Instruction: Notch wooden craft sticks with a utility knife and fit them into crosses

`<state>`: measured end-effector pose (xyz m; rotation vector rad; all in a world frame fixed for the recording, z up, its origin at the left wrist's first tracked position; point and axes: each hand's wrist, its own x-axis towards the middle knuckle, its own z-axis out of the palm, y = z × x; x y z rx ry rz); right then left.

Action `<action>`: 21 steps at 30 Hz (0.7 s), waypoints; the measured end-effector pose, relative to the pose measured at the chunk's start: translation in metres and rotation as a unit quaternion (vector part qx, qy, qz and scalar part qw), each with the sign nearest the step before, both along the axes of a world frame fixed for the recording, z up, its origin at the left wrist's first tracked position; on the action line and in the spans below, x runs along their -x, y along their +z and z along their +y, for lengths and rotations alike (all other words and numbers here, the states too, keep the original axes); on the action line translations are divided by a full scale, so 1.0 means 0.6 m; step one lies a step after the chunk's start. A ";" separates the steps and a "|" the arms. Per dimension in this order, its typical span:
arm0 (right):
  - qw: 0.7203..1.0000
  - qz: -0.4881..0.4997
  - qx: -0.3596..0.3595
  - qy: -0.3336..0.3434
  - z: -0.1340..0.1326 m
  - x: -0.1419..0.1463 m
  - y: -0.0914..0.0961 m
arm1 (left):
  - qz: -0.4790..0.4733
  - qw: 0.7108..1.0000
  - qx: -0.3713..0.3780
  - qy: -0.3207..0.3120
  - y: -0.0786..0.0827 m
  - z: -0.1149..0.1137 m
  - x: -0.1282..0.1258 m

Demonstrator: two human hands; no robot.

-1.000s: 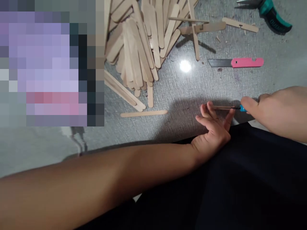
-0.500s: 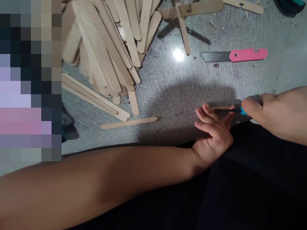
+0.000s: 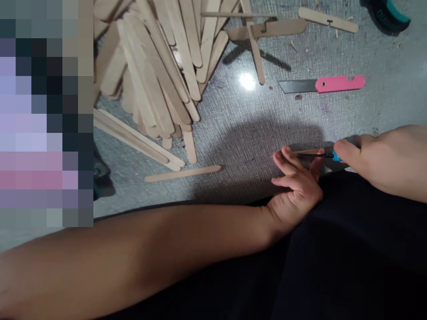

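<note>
My left hand (image 3: 295, 180) rests at the table's near edge, its fingers closed around a wooden craft stick (image 3: 305, 152) seen nearly edge-on. Wrapped round a blue-handled bladed tool (image 3: 336, 155), my right hand (image 3: 363, 158) lies just to the right. The tool's thin dark blade runs along the stick, close to my left fingers; whether it touches the wood I cannot tell. Most of the handle is hidden in my right palm, so its exact kind is unclear. Beyond both hands lies a pink-handled folding knife (image 3: 340, 84), its blade out and pointing left.
A large heap of craft sticks (image 3: 156, 75) covers the upper left, with a single stick (image 3: 183, 174) nearer me. Some notched sticks (image 3: 328, 20) and crossed sticks (image 3: 255, 53) lie at the back. A black-and-teal object (image 3: 387, 18) sits top right. Wood shavings dot the grey table (image 3: 233, 133).
The view has shifted slightly, so the table items sit a little lower in it. Both hands keep nearly the same hold and position.
</note>
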<state>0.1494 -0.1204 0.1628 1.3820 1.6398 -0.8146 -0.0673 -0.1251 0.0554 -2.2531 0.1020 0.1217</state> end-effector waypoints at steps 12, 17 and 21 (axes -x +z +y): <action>0.996 -0.055 -0.032 0.062 -0.003 -0.008 -0.029 | -0.114 0.927 0.317 0.165 -0.004 -0.021 0.004; 0.997 -0.028 -0.071 0.025 -0.035 -0.013 -0.038 | -0.174 0.918 0.337 0.121 -0.010 -0.013 0.028; 0.995 -0.005 -0.097 0.027 -0.053 -0.019 -0.043 | -0.207 0.912 0.349 0.062 -0.033 -0.015 0.062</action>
